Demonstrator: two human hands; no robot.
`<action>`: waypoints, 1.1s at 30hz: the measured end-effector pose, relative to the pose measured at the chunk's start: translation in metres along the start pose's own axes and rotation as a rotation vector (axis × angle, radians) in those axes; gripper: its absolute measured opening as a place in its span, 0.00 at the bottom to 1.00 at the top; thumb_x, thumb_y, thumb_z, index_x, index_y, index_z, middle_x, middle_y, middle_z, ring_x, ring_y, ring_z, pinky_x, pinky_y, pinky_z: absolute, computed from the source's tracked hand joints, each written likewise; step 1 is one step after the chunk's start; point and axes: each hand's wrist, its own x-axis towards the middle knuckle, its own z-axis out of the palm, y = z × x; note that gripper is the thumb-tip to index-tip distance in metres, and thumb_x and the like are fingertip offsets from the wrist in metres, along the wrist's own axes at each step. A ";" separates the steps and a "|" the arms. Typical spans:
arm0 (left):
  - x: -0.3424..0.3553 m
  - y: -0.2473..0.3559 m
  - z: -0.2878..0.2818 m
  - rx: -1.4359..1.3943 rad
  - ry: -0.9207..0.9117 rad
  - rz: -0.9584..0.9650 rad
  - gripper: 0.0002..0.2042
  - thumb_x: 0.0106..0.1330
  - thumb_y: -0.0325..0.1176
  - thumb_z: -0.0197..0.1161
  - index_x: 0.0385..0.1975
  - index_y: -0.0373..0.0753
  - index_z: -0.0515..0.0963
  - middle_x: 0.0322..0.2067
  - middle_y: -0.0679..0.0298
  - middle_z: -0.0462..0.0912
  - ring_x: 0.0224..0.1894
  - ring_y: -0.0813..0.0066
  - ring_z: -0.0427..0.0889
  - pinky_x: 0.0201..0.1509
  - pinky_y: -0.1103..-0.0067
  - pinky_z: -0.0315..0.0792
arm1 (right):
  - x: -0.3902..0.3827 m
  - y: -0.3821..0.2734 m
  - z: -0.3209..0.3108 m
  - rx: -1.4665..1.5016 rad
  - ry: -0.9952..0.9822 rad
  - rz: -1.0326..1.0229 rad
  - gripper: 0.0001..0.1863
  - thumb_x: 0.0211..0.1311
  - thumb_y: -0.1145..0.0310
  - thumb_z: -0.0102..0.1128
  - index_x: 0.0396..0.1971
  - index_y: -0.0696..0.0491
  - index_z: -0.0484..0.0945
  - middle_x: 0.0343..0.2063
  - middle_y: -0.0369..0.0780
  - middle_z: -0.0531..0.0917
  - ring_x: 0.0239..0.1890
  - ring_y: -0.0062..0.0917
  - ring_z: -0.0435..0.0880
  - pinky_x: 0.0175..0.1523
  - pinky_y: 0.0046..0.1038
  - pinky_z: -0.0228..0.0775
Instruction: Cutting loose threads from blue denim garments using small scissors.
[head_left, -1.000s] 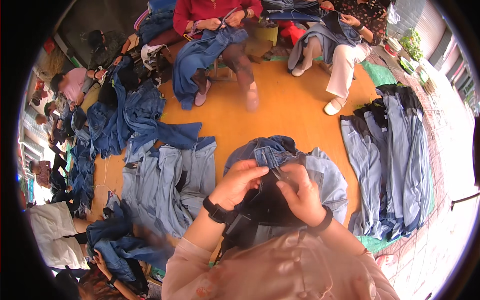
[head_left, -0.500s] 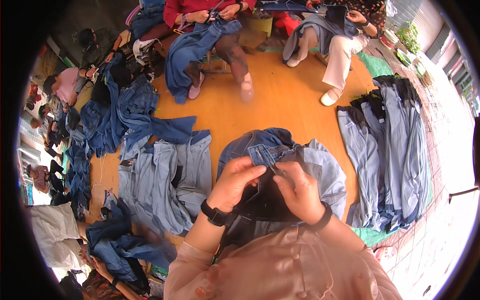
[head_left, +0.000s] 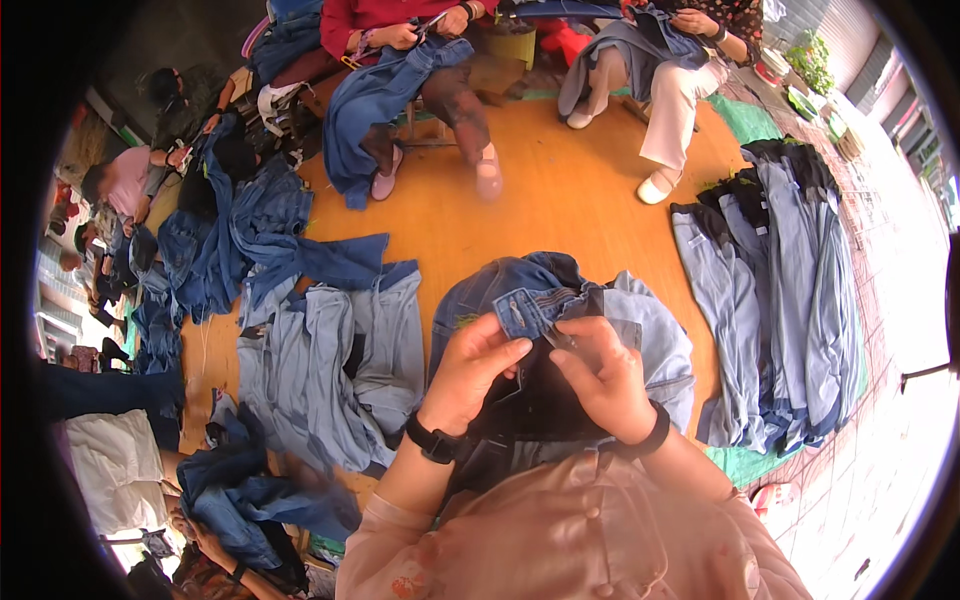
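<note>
A: Where are the jeans (head_left: 475, 297)?

B: In the person's lap, bunched up, dark blue toward ten o'clock and pale blue toward three. Their waistband (head_left: 520, 314) stands raised near eleven o'clock of the bundle.

A: And the left hand (head_left: 470, 370)?

B: At about seven o'clock from the waistband, thumb and fingers clamped on its end, just below the buttonhole. A black watch (head_left: 431, 440) circles that wrist.

A: The right hand (head_left: 605, 382)?

B: At four o'clock from the waistband, thumb and fingers pressed together on a small, slim tool (head_left: 561, 341), probably snips, though it's blurred. A dark band (head_left: 655, 430) goes round that wrist.

A: What lies about them?

B: A pile of pale trousers (head_left: 325, 370) at nine o'clock on the orange mat (head_left: 560, 190), and a second stack (head_left: 785, 290) at three, black along its upper ends.

A: Company?

B: A person in a red top (head_left: 350, 22) at eleven o'clock, blue denim (head_left: 365, 120) over the knees; a co-worker (head_left: 680, 120) in cream bottoms at one.
</note>
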 end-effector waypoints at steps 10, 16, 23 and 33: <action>-0.002 -0.005 0.001 0.067 -0.004 0.064 0.08 0.64 0.29 0.63 0.41 0.38 0.79 0.31 0.74 0.80 0.31 0.89 0.72 0.34 0.87 0.65 | 0.001 0.010 0.009 -0.068 0.033 -0.184 0.13 0.57 0.77 0.63 0.43 0.55 0.75 0.34 0.45 0.82 0.34 0.35 0.84 0.38 0.29 0.75; -0.003 -0.007 0.001 0.036 0.008 0.049 0.08 0.63 0.28 0.63 0.41 0.38 0.79 0.30 0.73 0.79 0.30 0.88 0.72 0.34 0.87 0.66 | -0.001 0.014 0.014 -0.013 0.082 -0.169 0.13 0.58 0.77 0.62 0.43 0.55 0.76 0.34 0.45 0.83 0.35 0.32 0.84 0.39 0.27 0.75; -0.002 -0.010 -0.003 0.002 0.019 0.026 0.07 0.63 0.30 0.63 0.39 0.38 0.80 0.29 0.74 0.79 0.30 0.87 0.73 0.34 0.86 0.66 | -0.001 0.007 0.002 0.111 0.056 0.081 0.13 0.58 0.77 0.63 0.43 0.56 0.77 0.33 0.38 0.83 0.37 0.19 0.81 0.43 0.22 0.72; 0.000 -0.015 -0.004 -0.020 0.007 0.042 0.07 0.63 0.30 0.64 0.38 0.38 0.81 0.30 0.74 0.80 0.30 0.87 0.72 0.35 0.87 0.66 | 0.000 0.010 0.007 -0.012 0.028 -0.094 0.13 0.57 0.77 0.64 0.43 0.58 0.77 0.35 0.44 0.84 0.40 0.28 0.85 0.45 0.25 0.73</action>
